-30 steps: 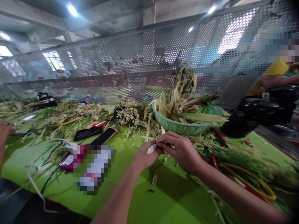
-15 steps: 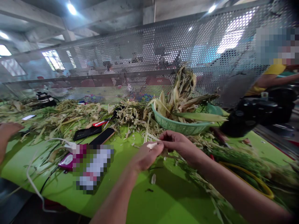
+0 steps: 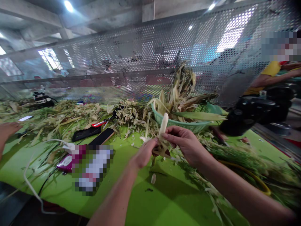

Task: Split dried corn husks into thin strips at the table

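Note:
Above the green table (image 3: 141,201), both my hands meet at a pale, finger-shaped piece of corn husk (image 3: 164,124) standing almost upright, with browner husk strips (image 3: 161,150) hanging below it. The fingers of my right hand (image 3: 182,141) pinch the pale piece low on its right side. My left hand (image 3: 143,154) is closed with its thumb against the base of the same bundle, and a white scrap of husk sticks out by its fingers. Just behind them is a green basket (image 3: 185,126) of dry corn husks (image 3: 184,84). A small pale flake (image 3: 153,178) lies in front.
Husk scraps (image 3: 70,116) cover the table's back. Two dark phones (image 3: 87,134), a red cutter (image 3: 99,124), a purple packet (image 3: 68,162) and a white cable (image 3: 29,177) lie left. At right are a black machine (image 3: 246,116) and green stalks (image 3: 246,160). Another person's hand (image 3: 10,128) is far left.
The pale husk piece has come up into view between my hands, pointing upward. My right hand has shifted slightly right, and the brown strips beneath now show.

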The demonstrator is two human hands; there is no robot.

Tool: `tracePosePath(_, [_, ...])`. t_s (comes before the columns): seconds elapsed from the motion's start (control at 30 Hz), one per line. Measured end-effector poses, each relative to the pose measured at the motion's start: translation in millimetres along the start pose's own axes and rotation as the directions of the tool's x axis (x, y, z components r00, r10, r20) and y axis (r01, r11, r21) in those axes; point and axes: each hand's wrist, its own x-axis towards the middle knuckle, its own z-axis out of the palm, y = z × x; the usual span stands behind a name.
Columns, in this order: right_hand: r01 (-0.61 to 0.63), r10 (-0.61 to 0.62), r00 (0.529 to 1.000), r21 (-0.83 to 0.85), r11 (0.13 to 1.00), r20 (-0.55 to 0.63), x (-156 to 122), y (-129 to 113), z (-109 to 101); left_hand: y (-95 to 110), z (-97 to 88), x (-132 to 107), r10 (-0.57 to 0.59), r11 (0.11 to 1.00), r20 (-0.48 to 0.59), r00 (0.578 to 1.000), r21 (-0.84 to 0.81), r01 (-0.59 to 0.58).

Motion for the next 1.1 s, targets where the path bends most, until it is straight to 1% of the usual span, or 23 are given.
tracePosePath(0.07, [0.026,-0.026,1.000,0.042,0.999,-0.003,-1,-2,0,3,0.1,0,-0.042,0.999,-0.035,0.998,0.000,0.042])
tracePosePath(0.13, [0.031,-0.035,0.998,0.067,0.997,0.051,-2,-4,1,6,1.6,1,-0.083,0.996,-0.070,0.994,-0.016,0.082])
tracePosePath(0.2, [0.030,-0.034,0.994,0.048,0.998,0.105,-3,-5,1,8,3.0,2,-0.118,0.993,-0.099,0.988,-0.042,0.114])
tracePosePath(0.27, [0.039,-0.039,0.989,0.000,0.999,0.140,-4,-5,0,7,2.8,3,-0.136,0.990,-0.137,0.981,-0.059,0.129])
tracePosePath(0.33, [0.047,-0.032,0.983,-0.075,0.996,0.182,-3,-5,-1,3,0.5,5,-0.126,0.992,-0.183,0.975,-0.055,0.117])
tracePosePath(0.43, [0.025,0.026,0.969,-0.200,0.979,0.245,-1,-4,-4,-2,-4.4,6,-0.095,0.995,-0.215,0.972,-0.044,0.088])
tracePosePath(0.57, [0.019,0.066,0.956,-0.286,0.958,0.284,3,-4,-7,1,-8.2,6,-0.073,0.993,-0.137,0.988,-0.102,0.059])
tracePosePath(0.67, [0.033,0.062,0.965,-0.354,0.935,0.254,4,-4,-8,7,-10.2,3,-0.092,0.987,-0.109,0.990,-0.142,0.076])
tracePosePath(0.73, [0.032,0.057,0.974,-0.382,0.924,0.221,5,-3,-9,12,-12.4,1,-0.114,0.985,-0.098,0.989,-0.138,0.100])
tracePosePath(0.77, [0.027,0.059,0.976,-0.385,0.922,0.210,6,-4,-10,14,-14.0,0,-0.111,0.987,-0.099,0.989,-0.129,0.098])
tracePosePath(0.9, [0.004,0.073,0.978,-0.371,0.929,0.194,7,-7,-11,22,-20.9,-4,-0.035,0.996,-0.111,0.993,-0.090,0.025])
tracePosePath(1.03, [-0.017,0.096,0.977,-0.379,0.925,0.189,7,-10,-11,27,-24.7,-6,-0.079,0.995,-0.057,0.995,-0.072,0.075])
tracePosePath(1.1, [-0.026,0.111,0.972,-0.378,0.925,0.206,8,-9,-13,28,-24.8,-8,-0.065,0.997,-0.045,0.997,-0.047,0.062])
